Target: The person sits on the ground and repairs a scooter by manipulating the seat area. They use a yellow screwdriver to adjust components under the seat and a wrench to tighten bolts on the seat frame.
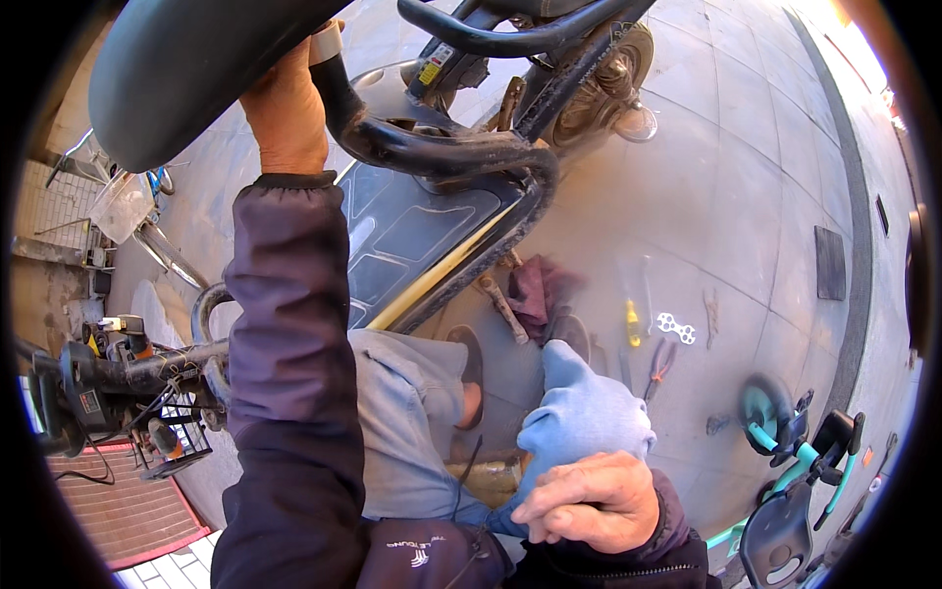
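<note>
Grey floor tiles (765, 128) spread beneath the black scooter (432, 150).

Teal-and-black ride-on (778, 535) at right, reddish mat (137, 510), dark rectangular panel (830, 263)

1 head-worn view (fisheye, dark at its rim) looks down from close above the right hand (599, 503) toward the floor (687, 177).
</note>
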The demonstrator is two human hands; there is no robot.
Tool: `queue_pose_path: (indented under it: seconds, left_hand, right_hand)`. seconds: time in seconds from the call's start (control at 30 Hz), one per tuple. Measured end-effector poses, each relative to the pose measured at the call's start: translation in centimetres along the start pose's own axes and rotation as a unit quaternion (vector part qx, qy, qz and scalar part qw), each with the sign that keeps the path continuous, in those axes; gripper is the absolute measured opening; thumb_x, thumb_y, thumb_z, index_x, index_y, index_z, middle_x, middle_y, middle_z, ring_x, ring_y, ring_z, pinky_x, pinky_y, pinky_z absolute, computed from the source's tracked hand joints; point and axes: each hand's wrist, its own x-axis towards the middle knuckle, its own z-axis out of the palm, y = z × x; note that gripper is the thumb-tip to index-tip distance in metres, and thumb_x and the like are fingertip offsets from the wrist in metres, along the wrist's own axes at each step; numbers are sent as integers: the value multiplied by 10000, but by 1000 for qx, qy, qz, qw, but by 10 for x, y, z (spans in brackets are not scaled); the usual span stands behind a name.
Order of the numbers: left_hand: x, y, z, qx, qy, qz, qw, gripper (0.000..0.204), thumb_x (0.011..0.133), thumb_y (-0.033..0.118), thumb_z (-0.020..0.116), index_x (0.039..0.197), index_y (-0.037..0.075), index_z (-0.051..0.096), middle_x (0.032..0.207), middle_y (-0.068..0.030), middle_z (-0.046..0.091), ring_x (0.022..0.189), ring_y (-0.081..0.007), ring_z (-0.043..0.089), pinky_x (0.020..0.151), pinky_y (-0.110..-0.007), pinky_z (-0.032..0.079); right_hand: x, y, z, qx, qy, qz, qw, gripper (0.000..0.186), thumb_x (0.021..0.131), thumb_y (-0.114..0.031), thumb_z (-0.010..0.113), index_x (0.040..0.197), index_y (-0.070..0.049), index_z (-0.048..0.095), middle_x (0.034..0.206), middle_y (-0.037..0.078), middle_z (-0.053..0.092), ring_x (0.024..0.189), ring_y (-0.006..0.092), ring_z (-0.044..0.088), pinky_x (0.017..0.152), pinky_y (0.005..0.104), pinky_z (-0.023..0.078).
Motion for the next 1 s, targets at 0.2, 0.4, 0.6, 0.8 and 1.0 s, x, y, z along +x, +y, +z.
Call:
queue_pose_path:
  seconds: [0.2, 0.4, 0.6, 0.8, 1.0]
  left_hand:
    - [-11, -6, -12, -90, -20, -87, 992, 489, 938, 396, 452, 1241, 13, 462, 1139, -168, 571, 1022, -283, 584, 898, -349, 438]
    - [-36, -16, -11, -176, 39, -146, 973, 468, 969, 320, 385, 1291, -19, 398, 1209, -191, 526, 1085, -295, 540, 944, -355, 397]
    - [-34, -16, -15, -190, 19, -143, 971, 488, 955, 325, 412, 1297, -22, 392, 1207, -191, 528, 1090, -294, 536, 948, -358, 392]
    - [-32, -18, -18, -208, 12, -152, 966, 487, 934, 303, 450, 1292, -24, 404, 1211, -172, 530, 1099, -292, 532, 955, -369, 383]
    - [-36, -19, -17, -217, 60, -132, 965, 424, 923, 169, 473, 1290, -37, 417, 1224, -157, 529, 1114, -295, 524, 966, -380, 376]
  right_hand:
    - [9, -1, 5, -5, 12, -20, 1000, 188, 873, -51, 551, 951, 105, 623, 697, 157, 635, 556, 179, 588, 513, 263, 470]
    - [11, 1, 7, 41, 20, -20, 999, 182, 875, -64, 564, 926, 99, 626, 678, 149, 622, 569, 191, 596, 530, 279, 468]
    - [15, -1, 7, 22, 25, -32, 999, 156, 856, -77, 575, 871, 65, 637, 649, 112, 601, 548, 189, 582, 518, 292, 443]
    - [14, -1, 9, 22, 36, -12, 999, 190, 876, -105, 561, 873, 71, 632, 651, 111, 599, 542, 181, 565, 509, 280, 436]
    - [18, 3, 9, 20, 4, -3, 1000, 208, 884, -75, 564, 938, 118, 623, 694, 169, 635, 588, 188, 609, 545, 269, 491]
